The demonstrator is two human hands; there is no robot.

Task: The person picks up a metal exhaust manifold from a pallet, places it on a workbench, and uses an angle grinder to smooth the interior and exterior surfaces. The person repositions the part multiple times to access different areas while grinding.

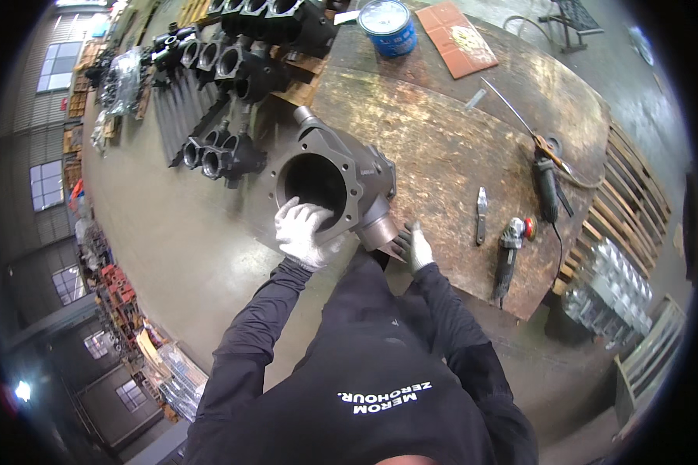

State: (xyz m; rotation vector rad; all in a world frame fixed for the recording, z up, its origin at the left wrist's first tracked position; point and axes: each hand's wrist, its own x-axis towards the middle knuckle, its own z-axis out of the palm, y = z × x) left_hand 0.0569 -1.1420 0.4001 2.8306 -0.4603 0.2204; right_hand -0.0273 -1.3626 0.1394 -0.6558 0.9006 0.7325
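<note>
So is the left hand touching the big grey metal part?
Touching. In the head view the gloved left hand lies on the rim of the metal casting, fingers over the edge of its round opening.

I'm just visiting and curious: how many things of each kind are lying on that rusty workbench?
Large grey metal casting, held by the gloved left hand and right hand: 1
Angle grinders: 2
Blue tin: 1
Orange tile: 1
Small hand tool: 1
Thin metal rod: 1
Total: 7

Even daylight came from windows (pixel 48 184) at left, soft shadows, mild glare on floor (pixel 186 232), heavy fisheye bending, black vignette corners, rim was blurred
</note>
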